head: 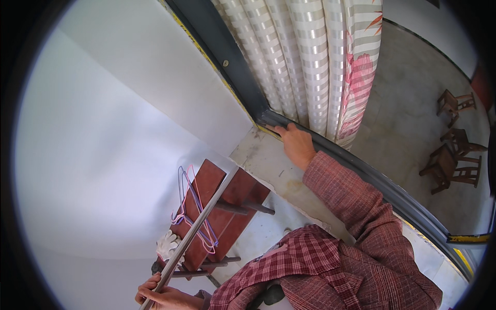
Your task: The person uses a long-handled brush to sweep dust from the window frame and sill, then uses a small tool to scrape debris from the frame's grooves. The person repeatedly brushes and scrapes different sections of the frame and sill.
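My left hand (164,296), low at the left, is closed around a long slim metal rod (195,228). The rod slants up and away, crossing in front of a reddish-brown wooden bench (242,224). My right hand (297,145) reaches forward onto the lower rail of a dark grey window frame (337,149), close to its corner. One finger stretches along the rail toward that corner. The other fingers bend over the rail, their tips partly hidden, and I see no loose object in this hand. Below it runs a stained pale sill (286,182).
Striped curtains (310,66) with pink flowers hang beyond the frame. Coloured hangers (197,211) and white gloves (168,246) lie on the bench. White wall (97,174) rises at left. Several small wooden chairs (445,166) stand on the floor beyond the window.
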Motion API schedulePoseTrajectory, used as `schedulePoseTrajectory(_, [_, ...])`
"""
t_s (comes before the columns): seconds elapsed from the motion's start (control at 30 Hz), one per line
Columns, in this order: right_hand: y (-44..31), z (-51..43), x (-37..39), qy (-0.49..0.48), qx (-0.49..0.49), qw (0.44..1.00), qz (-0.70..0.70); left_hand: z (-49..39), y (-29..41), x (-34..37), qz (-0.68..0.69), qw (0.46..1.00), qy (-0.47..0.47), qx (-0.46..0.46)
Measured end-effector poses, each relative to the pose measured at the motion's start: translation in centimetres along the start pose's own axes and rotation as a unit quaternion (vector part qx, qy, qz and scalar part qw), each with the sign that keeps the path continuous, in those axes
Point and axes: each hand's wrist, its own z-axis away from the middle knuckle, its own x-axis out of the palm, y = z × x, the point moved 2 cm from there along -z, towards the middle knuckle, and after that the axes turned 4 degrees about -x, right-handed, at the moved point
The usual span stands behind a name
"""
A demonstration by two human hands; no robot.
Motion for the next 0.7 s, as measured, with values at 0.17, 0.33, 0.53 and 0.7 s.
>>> schedulePoseTrajectory(0.17, [0.4, 0.1, 0.4, 0.01, -0.008, 1.0, -0.006, 0.2, 0.5, -0.3, -0.005, 1.0, 0.005, 0.002])
schedulePoseTrajectory(0.33, [0.6, 0.2, 0.3, 0.019, -0.007, 1.0, -0.006, 0.1, 0.0, -0.5, 0.006, 1.0, 0.007, -0.001])
schedulePoseTrajectory(0.53, [-0.1, 0.9, -1.5, 0.034, -0.037, 0.999, -0.006, -0.1, 0.2, -0.4, 0.004, 1.0, 0.003, 0.006])
schedulePoseTrajectory(0.7, [-0.8, 2.3, -3.3, 0.004, -0.155, 0.987, 0.05, -0.2, -0.7, -0.3, 0.015, 1.0, 0.002, -0.001])
